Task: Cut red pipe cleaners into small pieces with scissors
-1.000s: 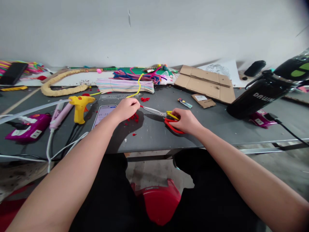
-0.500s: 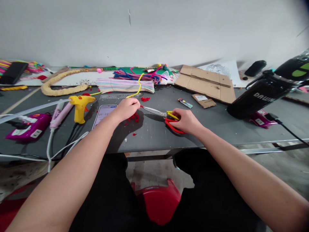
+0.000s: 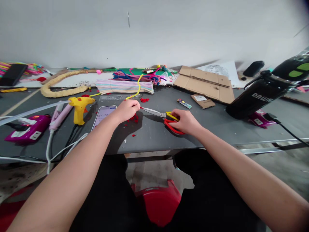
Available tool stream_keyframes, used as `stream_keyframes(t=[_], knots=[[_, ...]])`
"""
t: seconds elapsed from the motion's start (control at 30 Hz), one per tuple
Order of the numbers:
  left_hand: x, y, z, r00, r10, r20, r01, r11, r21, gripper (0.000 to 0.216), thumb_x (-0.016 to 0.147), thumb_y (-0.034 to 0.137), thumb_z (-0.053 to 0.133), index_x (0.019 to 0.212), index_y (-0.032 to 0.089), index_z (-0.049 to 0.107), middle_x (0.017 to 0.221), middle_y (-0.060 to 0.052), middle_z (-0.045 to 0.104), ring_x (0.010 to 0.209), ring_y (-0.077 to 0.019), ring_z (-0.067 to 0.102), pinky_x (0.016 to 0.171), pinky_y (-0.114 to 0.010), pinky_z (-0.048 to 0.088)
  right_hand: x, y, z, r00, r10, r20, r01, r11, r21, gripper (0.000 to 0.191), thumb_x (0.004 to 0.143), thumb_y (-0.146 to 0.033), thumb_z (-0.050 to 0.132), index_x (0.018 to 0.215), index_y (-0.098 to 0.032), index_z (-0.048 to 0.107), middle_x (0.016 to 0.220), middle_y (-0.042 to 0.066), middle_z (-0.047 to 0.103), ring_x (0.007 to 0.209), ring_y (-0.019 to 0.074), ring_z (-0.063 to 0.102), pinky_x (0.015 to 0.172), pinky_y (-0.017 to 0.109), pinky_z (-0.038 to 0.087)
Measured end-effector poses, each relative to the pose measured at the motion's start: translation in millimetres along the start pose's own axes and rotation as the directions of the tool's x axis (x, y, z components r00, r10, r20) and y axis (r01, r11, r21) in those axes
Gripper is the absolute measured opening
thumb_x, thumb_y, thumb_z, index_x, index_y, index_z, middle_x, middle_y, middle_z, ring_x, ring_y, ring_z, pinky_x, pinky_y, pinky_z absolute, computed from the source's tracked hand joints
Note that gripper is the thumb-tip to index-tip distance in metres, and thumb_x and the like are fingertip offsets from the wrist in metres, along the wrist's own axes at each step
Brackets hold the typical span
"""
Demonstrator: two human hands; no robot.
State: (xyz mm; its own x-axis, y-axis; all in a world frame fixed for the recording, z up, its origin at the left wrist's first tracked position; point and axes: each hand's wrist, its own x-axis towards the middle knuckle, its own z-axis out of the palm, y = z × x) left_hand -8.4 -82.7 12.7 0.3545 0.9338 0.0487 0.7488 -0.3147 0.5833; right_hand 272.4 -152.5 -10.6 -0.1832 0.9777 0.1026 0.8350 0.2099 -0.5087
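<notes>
My right hand (image 3: 184,121) is closed around the red and yellow handles of a pair of scissors (image 3: 162,116), whose metal blades point left toward my left hand. My left hand (image 3: 127,109) is pinched shut on a yellow pipe cleaner (image 3: 136,87) that curves up and away from it, with a bit of red at the fingertips by the blade tips. Small red clippings (image 3: 134,118) lie on the grey table (image 3: 154,132) just under my left hand.
A phone (image 3: 104,113) with a lit screen lies left of my left hand, beside a yellow glue gun (image 3: 79,108) and a pink tool (image 3: 59,113). Bundles of pipe cleaners (image 3: 125,85), folded cardboard (image 3: 205,82), a black bottle (image 3: 267,91) and magenta sockets (image 3: 25,129) stand around.
Almost nothing has moved. Both hands keep the same grips; the view has shifted very slightly.
</notes>
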Motion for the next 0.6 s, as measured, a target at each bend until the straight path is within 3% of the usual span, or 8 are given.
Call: stream_keyframes(t=[0.6], knots=[[0.3, 1.1, -1.2, 1.0, -0.011, 0.002, 0.011, 0.999, -0.04, 0.018, 0.077, 0.031, 0.047, 0.066, 0.019, 0.056, 0.069, -0.001, 0.059, 0.066, -0.0169, 0.05, 0.064, -0.031, 0.035, 1.8, 3.6, 1.3, 1.0, -0.007, 0.003, 0.007, 1.0, 0.025, 0.027, 0.07, -0.045, 0.068, 0.08, -0.022, 0.058, 0.068, -0.002, 0.056, 0.061, 0.0126, 0.043, 0.057, 0.026, 0.032]])
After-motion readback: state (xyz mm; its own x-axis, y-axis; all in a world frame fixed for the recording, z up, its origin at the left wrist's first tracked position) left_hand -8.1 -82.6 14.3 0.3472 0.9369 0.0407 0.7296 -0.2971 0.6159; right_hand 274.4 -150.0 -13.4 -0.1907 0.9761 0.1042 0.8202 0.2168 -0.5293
